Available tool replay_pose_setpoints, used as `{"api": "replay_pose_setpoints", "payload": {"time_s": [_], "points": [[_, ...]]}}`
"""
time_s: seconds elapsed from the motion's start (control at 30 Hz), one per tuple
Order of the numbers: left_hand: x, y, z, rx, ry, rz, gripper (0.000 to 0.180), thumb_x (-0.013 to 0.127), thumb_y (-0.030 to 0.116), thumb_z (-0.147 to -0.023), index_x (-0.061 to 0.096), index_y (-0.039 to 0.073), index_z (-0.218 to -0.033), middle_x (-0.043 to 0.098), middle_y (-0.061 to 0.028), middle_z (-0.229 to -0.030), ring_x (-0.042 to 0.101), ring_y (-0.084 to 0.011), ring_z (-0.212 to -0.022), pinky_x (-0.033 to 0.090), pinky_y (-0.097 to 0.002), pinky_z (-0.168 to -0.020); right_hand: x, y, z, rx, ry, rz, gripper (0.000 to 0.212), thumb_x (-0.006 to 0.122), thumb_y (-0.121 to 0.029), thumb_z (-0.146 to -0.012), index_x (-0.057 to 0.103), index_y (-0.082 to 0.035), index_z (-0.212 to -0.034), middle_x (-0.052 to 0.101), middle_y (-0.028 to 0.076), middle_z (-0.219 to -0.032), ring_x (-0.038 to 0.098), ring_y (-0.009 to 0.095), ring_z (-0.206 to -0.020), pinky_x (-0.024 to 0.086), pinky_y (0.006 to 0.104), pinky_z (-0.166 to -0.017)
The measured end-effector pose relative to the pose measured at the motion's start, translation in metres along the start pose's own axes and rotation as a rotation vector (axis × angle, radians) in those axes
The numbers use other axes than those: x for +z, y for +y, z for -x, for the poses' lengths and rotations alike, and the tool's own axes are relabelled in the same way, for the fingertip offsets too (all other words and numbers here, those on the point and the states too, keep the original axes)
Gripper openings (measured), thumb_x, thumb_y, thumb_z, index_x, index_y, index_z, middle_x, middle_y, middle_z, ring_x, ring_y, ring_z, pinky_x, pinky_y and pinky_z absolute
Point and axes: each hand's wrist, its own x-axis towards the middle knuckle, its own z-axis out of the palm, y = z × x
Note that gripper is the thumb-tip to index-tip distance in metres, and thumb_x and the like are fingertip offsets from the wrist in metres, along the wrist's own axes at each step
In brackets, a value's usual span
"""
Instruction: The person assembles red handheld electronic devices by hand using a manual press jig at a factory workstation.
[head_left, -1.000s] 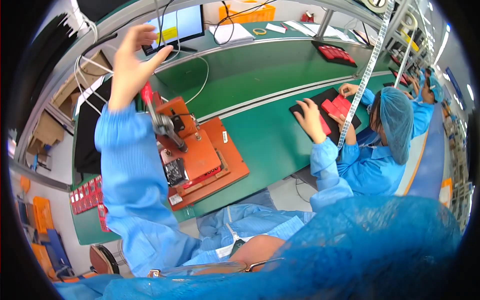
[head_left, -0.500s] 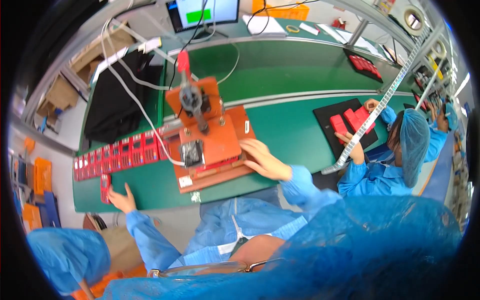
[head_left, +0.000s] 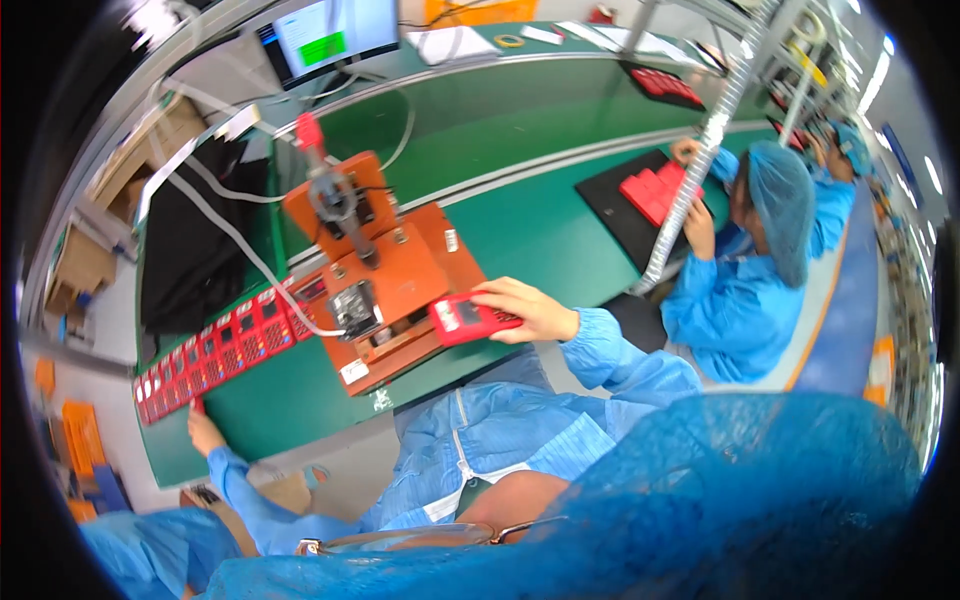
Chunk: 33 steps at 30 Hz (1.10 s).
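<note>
My right hand (head_left: 532, 311) grips a red handheld device (head_left: 474, 318) with a small screen and a keypad, held at the right front of an orange test fixture (head_left: 400, 285). The fixture has a toggle clamp (head_left: 338, 200) with a red handle. At the left, my left hand (head_left: 206, 434) is closed on another red handheld device (head_left: 198, 406), mostly hidden by the fingers. That one is at the near edge of a long row of similar red devices (head_left: 228, 347) lying side by side on the green bench.
Black cloth (head_left: 195, 240) lies behind the row. A monitor (head_left: 330, 40) and papers (head_left: 450, 44) stand at the back. To the right, a co-worker (head_left: 735, 270) handles red parts (head_left: 655, 192) on a black mat (head_left: 625, 225). A silvery tube (head_left: 695, 170) slants down beside them.
My right hand has drawn a red handheld device out of the fixture, rightward. My left hand has moved its device up to the row. The whole view has shifted and tilted.
</note>
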Motion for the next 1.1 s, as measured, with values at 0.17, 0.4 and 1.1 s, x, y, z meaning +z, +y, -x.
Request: {"api": "replay_pose_setpoints", "payload": {"time_s": [0.17, 0.4, 1.1], "points": [[0.018, -0.071, -0.032, -0.045, -0.212, 0.595, 0.049, 0.059, 0.038, -0.086, 0.049, 0.000, -0.116, 0.060, -0.0227, -0.105, 0.059, -0.0372, -0.095, 0.048, -0.0466, -0.075, -0.055, 0.081, 0.093, 0.659, 0.774, -0.348, 0.028, 0.053, -0.012, -0.092, 0.057, 0.006, -0.112, 0.061, 0.000, -0.090, 0.053, 0.006, -0.081, 0.045, 0.0219, -0.070], [-0.128, 0.047, -0.007, -0.107, -0.446, 2.026, 0.029, 0.058, 0.009, -0.089, 0.052, 0.000, -0.116, 0.061, -0.0070, -0.107, 0.058, -0.0124, -0.095, 0.049, -0.0259, -0.078, -0.163, 0.165, 0.172, 0.933, 0.713, 0.509, 0.023, 0.061, -0.021, -0.085, 0.067, -0.001, -0.095, 0.066, 0.020, -0.087, 0.066, 0.030, -0.083, 0.051, 0.0351, -0.073], [-0.402, 0.206, 0.102, 1.124, -0.261, 2.348, 0.024, 0.080, 0.019, -0.066, 0.065, 0.010, -0.083, 0.065, -0.0125, -0.104, 0.052, -0.0318, -0.114, 0.027, -0.0485, -0.101, 0.036, -0.065, -0.043, -0.284, -0.274, -0.405, 0.066, 0.066, -0.035, -0.081, 0.040, -0.008, -0.135, 0.035, 0.022, -0.130, 0.039, 0.039, -0.117, 0.032, 0.0450, -0.100]]}}
